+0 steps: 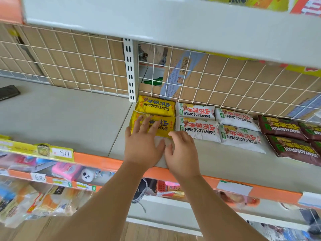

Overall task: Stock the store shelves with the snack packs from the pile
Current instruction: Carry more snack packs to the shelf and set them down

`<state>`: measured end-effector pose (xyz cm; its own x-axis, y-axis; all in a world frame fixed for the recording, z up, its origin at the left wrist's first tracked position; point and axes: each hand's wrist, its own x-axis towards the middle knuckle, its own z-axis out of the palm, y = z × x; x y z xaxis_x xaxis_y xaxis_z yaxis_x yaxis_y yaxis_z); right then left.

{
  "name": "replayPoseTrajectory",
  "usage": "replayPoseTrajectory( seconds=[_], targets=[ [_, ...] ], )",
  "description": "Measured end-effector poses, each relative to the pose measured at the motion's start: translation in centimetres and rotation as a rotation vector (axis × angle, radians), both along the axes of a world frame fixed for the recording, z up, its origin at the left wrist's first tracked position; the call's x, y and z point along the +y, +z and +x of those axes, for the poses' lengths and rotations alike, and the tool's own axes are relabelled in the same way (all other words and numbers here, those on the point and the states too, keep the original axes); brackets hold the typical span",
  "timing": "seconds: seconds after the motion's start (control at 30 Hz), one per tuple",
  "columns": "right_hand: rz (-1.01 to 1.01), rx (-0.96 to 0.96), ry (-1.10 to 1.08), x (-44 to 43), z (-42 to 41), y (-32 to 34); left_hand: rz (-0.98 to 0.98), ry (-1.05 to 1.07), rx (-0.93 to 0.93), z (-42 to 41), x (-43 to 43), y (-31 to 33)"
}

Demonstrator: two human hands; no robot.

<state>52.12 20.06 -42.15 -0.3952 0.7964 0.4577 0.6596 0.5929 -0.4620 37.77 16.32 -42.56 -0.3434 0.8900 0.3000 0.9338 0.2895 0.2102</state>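
Two yellow snack packs lie flat on the grey shelf [73, 119], one at the back [156, 106] and one in front of it [166, 126]. My left hand [143, 141] rests with spread fingers on the front yellow pack. Just to its right, my right hand [182, 152] hovers with its fingers apart and touches the pack's near right corner. Several white packs [196, 111] lie right of the yellow ones, and brown packs [281, 127] lie further right. The pile is not in view.
A white wire grid [78, 63] backs the shelf, with cardboard boxes behind it. A dark flat object [8, 92] lies at the shelf's far left. The orange shelf edge [104, 161] carries price tags. Lower shelves hold mixed goods. Another shelf [156, 20] hangs close overhead.
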Motion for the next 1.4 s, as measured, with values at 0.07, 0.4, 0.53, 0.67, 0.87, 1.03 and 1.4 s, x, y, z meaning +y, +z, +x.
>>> replayPoseTrajectory(
  seconds=[0.07,0.4,0.53,0.67,0.87,1.03,1.4],
  targets=[
    [-0.016,-0.019,0.021,-0.1,0.0,0.1,-0.03,0.058,-0.031,0.4,-1.4,-0.4],
    [0.015,-0.294,0.336,-2.9,1.7,-0.5,-0.186,0.097,-0.089,4.4,-11.8,-2.4],
    [-0.027,-0.369,0.536,-6.4,3.8,0.2,-0.262,0.158,-0.244,6.5,-16.7,1.4],
    [-0.029,-0.331,0.683,-8.2,3.8,4.7,-0.148,0.326,-0.214,7.5,-21.4,5.5],
    [0.122,-0.212,0.858,-9.9,2.1,16.1,0.054,0.445,-0.132,7.2,-26.1,14.4],
    [0.22,-0.089,0.906,-10.9,-0.2,25.8,0.213,0.521,-0.014,5.2,-27.9,23.5],
    [0.284,0.058,0.85,-11.7,-6.6,37.4,0.378,0.524,0.011,-3.0,-29.3,34.7]
  ],
)
